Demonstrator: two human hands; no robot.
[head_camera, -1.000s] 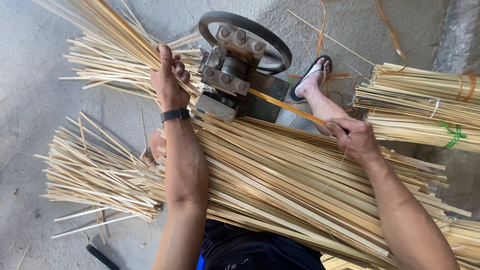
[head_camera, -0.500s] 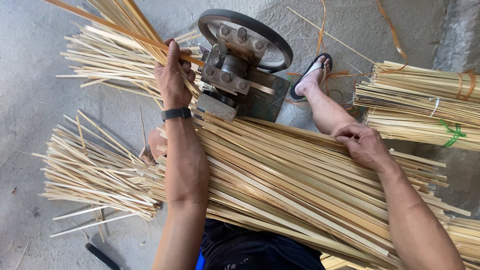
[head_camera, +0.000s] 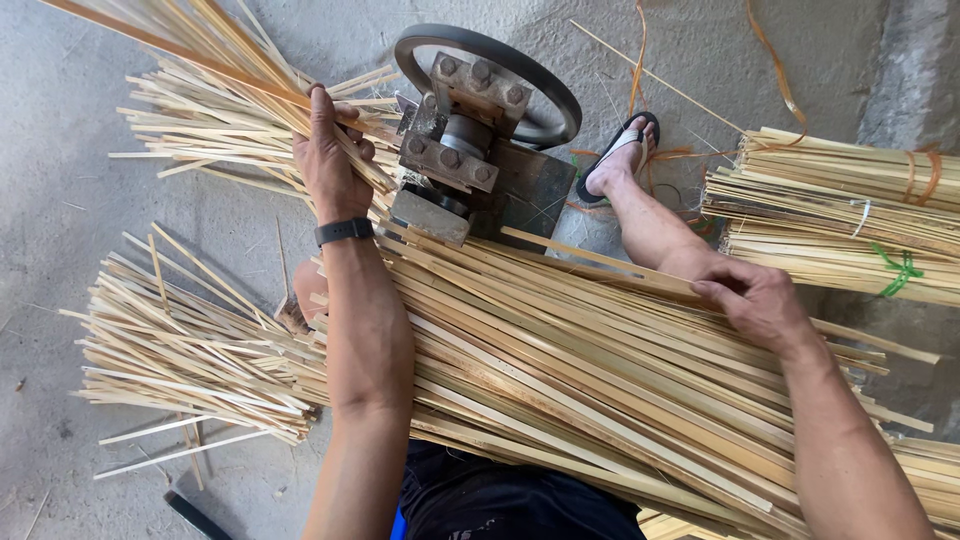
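Bamboo strip (head_camera: 200, 75), long and thin, tan-orange, runs from the upper left corner down to my left hand (head_camera: 328, 160); fingers clenched around it just left of the splitting machine (head_camera: 470, 150) at top centre. It looks pulled most of the way out on the exit side, judging by its length there. Thin split strips (head_camera: 180, 350) already lie heaped at left and upper left, so I judge plenty is done. The big pile of wider slats (head_camera: 600, 400) across my lap, centre to lower right, is what's left, a lot. My right hand (head_camera: 760, 300), right of centre, rests on that pile, fingertips curled onto one slat; grip itself I can't tell. Tied bundles (head_camera: 840, 220) at right edge, sandalled foot (head_camera: 620, 155) beside the machine, grey concrete floor (head_camera: 60, 180).
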